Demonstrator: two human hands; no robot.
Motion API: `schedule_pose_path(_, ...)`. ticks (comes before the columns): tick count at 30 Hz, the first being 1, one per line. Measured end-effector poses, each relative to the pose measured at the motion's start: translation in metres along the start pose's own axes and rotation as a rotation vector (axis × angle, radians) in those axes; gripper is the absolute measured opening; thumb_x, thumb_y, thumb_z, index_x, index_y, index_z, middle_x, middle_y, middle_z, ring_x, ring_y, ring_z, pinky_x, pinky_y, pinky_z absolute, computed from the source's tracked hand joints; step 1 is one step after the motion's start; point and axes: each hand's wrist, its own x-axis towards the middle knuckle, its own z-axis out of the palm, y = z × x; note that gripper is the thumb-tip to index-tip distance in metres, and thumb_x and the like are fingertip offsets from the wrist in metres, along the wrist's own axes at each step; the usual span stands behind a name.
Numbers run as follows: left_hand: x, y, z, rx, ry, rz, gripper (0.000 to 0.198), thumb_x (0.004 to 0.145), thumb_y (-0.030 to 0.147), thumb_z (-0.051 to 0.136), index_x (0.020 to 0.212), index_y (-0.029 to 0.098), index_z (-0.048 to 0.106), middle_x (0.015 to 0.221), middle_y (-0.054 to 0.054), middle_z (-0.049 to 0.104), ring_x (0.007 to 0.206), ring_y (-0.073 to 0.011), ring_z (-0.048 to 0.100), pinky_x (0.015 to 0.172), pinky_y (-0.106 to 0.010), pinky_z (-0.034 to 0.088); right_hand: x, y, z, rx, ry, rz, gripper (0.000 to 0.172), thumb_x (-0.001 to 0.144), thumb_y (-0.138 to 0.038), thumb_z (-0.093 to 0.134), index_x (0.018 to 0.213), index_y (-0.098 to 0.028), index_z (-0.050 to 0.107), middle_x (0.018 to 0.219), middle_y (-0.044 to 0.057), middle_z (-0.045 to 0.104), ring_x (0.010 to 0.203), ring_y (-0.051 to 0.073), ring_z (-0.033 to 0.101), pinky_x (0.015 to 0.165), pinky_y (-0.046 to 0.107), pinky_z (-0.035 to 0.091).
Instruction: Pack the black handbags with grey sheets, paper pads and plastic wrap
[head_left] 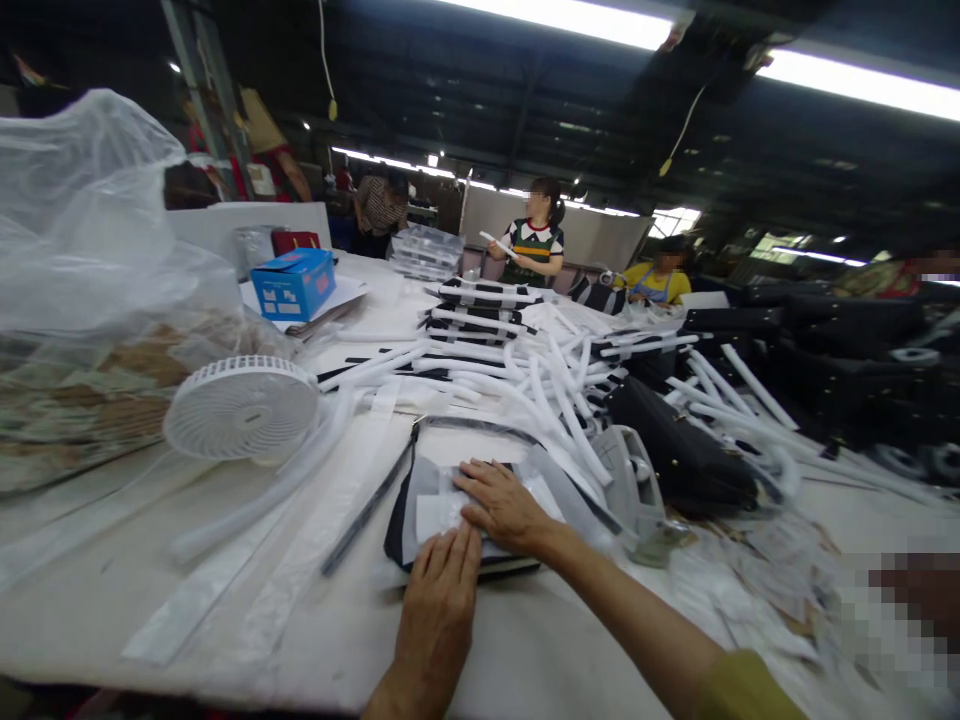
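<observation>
A black bag (397, 524) lies flat on the table in front of me, its dark strap (367, 513) trailing off to the left. Pale grey wrapping and a white sheet (430, 514) cover most of the bag's upper face. My left hand (441, 585) rests on the near part of this covering, fingers stretched out. Just beyond it, my right hand (501, 505) presses flat on the covering with its fingers extended. Whatever lies directly beneath the palms is hidden.
Many white foam strips (480, 375) are heaped beyond the bag. A white fan (244, 408) and a blue box (294, 284) stand to the left. A tape dispenser (626, 480) and black bags (675, 455) sit at right. A person (534, 240) holds a white strip across the table.
</observation>
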Motion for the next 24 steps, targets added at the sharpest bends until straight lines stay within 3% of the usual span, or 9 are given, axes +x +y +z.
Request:
schedule_pose_path(2,0.001,-0.001,-0.001,0.000,-0.018,0.017,0.042,0.088,0.004,0.044,0.126,0.012,0.059,0.124,-0.009,0.068,0.111,-0.0233,0.061,0.099,-0.039,0.044,-0.001,0.005,-0.004,0.137,0.037,0.031,0.048,0.098,-0.040,0.049,0.141,-0.020,0.051,0.151,0.011,0.044,0.143,0.025,0.035,0.120,0.048,0.020)
schedule_pose_path(6,0.009,-0.009,-0.012,-0.050,-0.105,0.071,0.040,0.090,0.010,0.045,0.128,0.011,0.055,0.123,-0.011,0.068,0.107,-0.0243,0.063,0.092,-0.039,0.050,-0.004,0.020,-0.039,0.292,0.100,0.082,0.053,0.102,-0.049,0.034,0.146,-0.021,0.043,0.152,0.008,0.043,0.142,0.020,0.037,0.118,0.040,0.027)
schedule_pose_path(9,0.026,-0.018,-0.022,-0.076,-0.155,0.061,0.039,0.094,0.020,0.046,0.132,0.014,0.051,0.131,-0.013,0.062,0.096,-0.0224,0.066,0.080,-0.035,0.054,-0.015,0.033,-0.060,0.186,0.022,0.108,0.057,0.102,-0.051,0.030,0.146,-0.017,0.043,0.154,0.011,0.040,0.143,0.021,0.033,0.119,0.041,0.024)
schedule_pose_path(12,0.047,-0.030,-0.022,-0.047,-0.150,0.019,0.038,0.098,0.030,0.045,0.133,0.016,0.051,0.142,-0.015,0.053,0.093,-0.0215,0.068,0.077,-0.033,0.054,-0.031,0.041,-0.060,0.101,-0.082,0.122,0.055,0.099,-0.049,0.041,0.143,-0.016,0.047,0.153,0.015,0.040,0.144,0.026,0.031,0.119,0.050,0.018)
schedule_pose_path(15,0.058,-0.042,-0.011,-0.002,-0.132,0.020,0.036,0.098,0.035,0.046,0.126,0.015,0.058,0.137,-0.014,0.058,0.107,-0.0267,0.064,0.088,-0.040,0.051,-0.044,0.039,-0.054,0.025,-0.139,0.102,0.056,0.099,-0.048,0.044,0.146,-0.017,0.044,0.156,0.015,0.035,0.146,0.027,0.026,0.120,0.053,0.010)
schedule_pose_path(18,0.050,-0.052,0.002,0.045,-0.111,0.004,0.037,0.099,0.037,0.043,0.124,0.016,0.061,0.129,-0.012,0.064,0.119,-0.0287,0.058,0.099,-0.046,0.044,-0.055,0.034,-0.054,-0.043,-0.184,0.036,0.061,0.099,-0.049,0.043,0.150,-0.017,0.036,0.158,0.015,0.030,0.148,0.026,0.022,0.121,0.051,0.010)
schedule_pose_path(21,0.032,-0.062,0.015,0.110,-0.026,0.020,0.038,0.099,0.041,0.043,0.127,0.022,0.060,0.126,-0.006,0.067,0.116,-0.0232,0.060,0.097,-0.039,0.044,-0.066,0.040,-0.056,-0.010,-0.234,-0.045,0.066,0.098,-0.053,0.041,0.154,-0.021,0.027,0.159,0.011,0.027,0.148,0.026,0.022,0.122,0.050,0.014)
schedule_pose_path(24,0.021,-0.074,0.032,0.188,0.065,0.139,0.045,0.094,0.050,0.049,0.130,0.025,0.058,0.125,-0.002,0.068,0.113,-0.0189,0.062,0.090,-0.031,0.048,-0.064,0.068,-0.044,0.040,-0.262,-0.085,0.065,0.096,-0.054,0.043,0.153,-0.037,0.019,0.159,0.001,0.025,0.146,0.028,0.023,0.121,0.051,0.021)
